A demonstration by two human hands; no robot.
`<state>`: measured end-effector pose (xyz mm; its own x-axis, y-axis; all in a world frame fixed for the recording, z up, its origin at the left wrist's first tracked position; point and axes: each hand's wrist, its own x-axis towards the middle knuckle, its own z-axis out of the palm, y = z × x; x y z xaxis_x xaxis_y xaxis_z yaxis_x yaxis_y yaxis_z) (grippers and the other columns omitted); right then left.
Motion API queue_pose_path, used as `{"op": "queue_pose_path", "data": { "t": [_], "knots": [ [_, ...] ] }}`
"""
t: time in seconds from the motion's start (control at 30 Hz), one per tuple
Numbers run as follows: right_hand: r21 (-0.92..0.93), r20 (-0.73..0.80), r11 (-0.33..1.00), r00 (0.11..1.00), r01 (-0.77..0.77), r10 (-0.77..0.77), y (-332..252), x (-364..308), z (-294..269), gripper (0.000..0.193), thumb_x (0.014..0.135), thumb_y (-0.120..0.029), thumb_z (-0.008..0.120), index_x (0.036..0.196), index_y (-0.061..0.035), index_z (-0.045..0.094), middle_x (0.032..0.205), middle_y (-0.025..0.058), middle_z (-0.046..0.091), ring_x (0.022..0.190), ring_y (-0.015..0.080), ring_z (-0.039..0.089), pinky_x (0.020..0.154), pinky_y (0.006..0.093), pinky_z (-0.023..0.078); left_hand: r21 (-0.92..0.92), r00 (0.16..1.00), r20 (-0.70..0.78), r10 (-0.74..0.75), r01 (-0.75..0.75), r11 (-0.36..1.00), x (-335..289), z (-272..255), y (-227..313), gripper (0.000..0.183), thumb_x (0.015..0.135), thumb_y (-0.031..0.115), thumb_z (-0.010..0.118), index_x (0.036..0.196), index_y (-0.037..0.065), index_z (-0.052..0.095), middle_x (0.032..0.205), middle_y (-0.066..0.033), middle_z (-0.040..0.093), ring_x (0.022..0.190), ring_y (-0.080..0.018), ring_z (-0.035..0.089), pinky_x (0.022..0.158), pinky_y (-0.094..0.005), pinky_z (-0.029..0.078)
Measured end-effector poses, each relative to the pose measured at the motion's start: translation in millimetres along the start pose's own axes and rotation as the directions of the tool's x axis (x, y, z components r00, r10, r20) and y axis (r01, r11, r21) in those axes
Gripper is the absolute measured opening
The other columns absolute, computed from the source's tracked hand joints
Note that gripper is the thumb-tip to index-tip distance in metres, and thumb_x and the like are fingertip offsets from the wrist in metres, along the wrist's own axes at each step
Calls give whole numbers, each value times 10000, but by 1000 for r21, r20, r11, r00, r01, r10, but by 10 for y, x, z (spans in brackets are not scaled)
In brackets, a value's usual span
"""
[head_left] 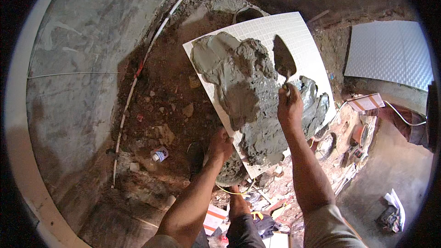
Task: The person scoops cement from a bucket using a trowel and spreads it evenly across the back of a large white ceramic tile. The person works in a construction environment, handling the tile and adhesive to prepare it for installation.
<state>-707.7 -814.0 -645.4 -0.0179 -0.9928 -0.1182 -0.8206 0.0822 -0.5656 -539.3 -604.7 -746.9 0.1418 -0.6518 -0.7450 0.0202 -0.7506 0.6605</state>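
My left hand [221,146] grips the near lower edge of a large white tile [294,32], held tilted with its ribbed back up. Thick grey mortar [250,92] covers most of the tile's middle and lower part. My right hand [289,108] is closed on the handle of a pointed trowel [283,59], whose mortar-smeared blade rests on the tile just above the mortar heap.
Bare brown earth with rubble lies below the tile. A grey plastered wall [78,78] curves along the left, with a thin white pipe [138,73] at its foot. A second white tile [390,53] leans at the right. A small can [160,155], a dark bucket [248,14] and scattered packaging [257,211] lie around.
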Motion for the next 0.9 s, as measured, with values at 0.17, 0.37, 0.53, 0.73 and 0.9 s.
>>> {"op": "queue_pose_path", "data": {
  "t": [0.17,0.37,0.53,0.73,0.9],
  "knots": [
    [483,472,523,711,-703,521,-118,-231,20,365,1055,-362,538,1031,-4,606,696,120,588,560,249,585,499,391,479,140,1000,-6,-6,7,990,-69,-5,186,312,936,36,647,1241,5,592,1176,-196,698,1142,-323,667,959,-464,492],
    [68,434,967,880,-247,194,-376,37,-52,302,1038,-322,559,1051,-43,673,784,135,647,632,269,668,518,421,506,152,998,-63,-32,41,987,-201,-76,457,331,864,-2,659,1193,-2,620,1101,-192,709,1071,-352,682,928,-459,519],
    [-353,244,894,950,276,-197,-360,102,63,248,1024,-257,543,1054,-41,661,959,215,712,855,428,719,710,508,573,63,997,-63,53,-49,997,-204,-85,323,316,922,7,644,1231,-10,580,1124,-220,711,1082,-356,696,904,-449,516],
    [-175,392,982,911,-64,130,212,858,102,282,1028,-282,516,1052,-52,677,927,215,717,829,416,718,696,505,558,40,994,-42,99,-97,994,-139,4,176,326,907,71,660,1215,-8,591,1092,-193,704,1059,-360,694,925,-472,526],
    [-273,195,920,952,282,-234,-180,786,-59,288,1008,-250,498,1053,-23,668,944,243,713,884,457,708,773,534,556,150,995,-65,71,-61,987,-194,-85,268,340,895,51,664,1219,2,572,1042,-239,719,1051,-420,694,876,-472,523]
  ]
}}
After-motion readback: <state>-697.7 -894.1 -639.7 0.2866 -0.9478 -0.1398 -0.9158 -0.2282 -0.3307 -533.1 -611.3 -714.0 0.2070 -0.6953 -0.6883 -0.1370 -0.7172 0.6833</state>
